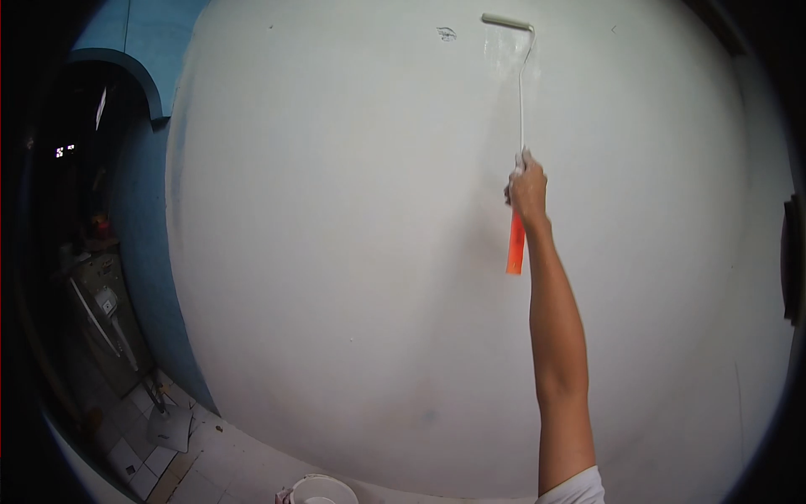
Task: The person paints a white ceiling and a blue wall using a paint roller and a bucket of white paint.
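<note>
My right hand (529, 191) is raised at the end of a stretched arm and wraps round the upper part of a paint roller's orange handle (516, 248). From the hand a thin metal rod rises and bends to the roller sleeve (506, 22), which lies nearly level against the white wall (353, 210) near the top of the view. Just below the sleeve, a wet, shiny patch of paint (504, 55) shows. A small dark mark (447, 34) is on the wall to its left. My left hand is out of sight.
A white bucket (323, 487) stands on the tiled floor at the bottom. To the left are a blue wall (151, 244) with a dark arched doorway, a cabinet (109, 311) and a long-handled dustpan (170, 427). A dark object (791, 260) sits on the right wall.
</note>
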A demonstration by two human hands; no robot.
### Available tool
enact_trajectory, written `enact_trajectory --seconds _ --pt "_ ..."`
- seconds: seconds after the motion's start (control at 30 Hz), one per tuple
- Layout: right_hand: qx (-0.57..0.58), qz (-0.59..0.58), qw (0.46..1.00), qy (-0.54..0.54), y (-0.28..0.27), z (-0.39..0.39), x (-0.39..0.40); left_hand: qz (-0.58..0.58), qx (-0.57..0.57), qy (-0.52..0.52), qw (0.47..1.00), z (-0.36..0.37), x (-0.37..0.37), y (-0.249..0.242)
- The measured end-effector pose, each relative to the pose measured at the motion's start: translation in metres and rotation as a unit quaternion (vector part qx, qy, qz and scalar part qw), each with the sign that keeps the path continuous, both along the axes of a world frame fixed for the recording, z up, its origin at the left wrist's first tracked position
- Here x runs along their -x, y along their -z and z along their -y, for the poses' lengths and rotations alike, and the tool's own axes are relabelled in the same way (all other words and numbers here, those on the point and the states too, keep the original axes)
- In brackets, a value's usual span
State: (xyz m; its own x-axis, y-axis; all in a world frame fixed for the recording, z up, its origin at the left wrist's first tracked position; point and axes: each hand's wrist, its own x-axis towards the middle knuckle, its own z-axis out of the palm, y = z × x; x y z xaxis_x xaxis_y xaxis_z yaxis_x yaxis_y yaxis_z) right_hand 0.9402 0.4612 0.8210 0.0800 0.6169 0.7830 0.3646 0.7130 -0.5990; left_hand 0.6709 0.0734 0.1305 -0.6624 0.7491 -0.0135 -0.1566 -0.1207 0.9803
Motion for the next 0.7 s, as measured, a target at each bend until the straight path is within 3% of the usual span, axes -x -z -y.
enact_trajectory --seconds 0.17,0.33,0.37,0.5,0.6,0.7 --pt "0.001 0.021 0.998 0.062 0.178 0.012 -0.025 0.030 0.046 0.049 0.997 0.016 0.003 -0.003" --pt "0.111 0.049 0.987 0.106 0.406 0.053 -0.050 -0.040 0.038 0.114 0.992 0.017 0.004 0.024" --pt "0.135 0.048 0.984 0.107 0.445 0.072 -0.051 -0.007 0.088 0.084 0.993 0.019 -0.007 0.005" --pt "0.218 0.050 0.969 0.108 0.598 0.141 -0.064 0.029 0.089 0.104 0.990 0.019 -0.007 0.031" --pt "0.253 0.088 0.952 0.147 0.667 0.185 -0.072 0.044 0.132 0.124 0.983 0.021 -0.014 -0.001" --pt "0.318 0.129 0.925 0.163 0.690 0.211 -0.079 0.014 0.081 0.109 0.991 0.023 -0.013 0.032"
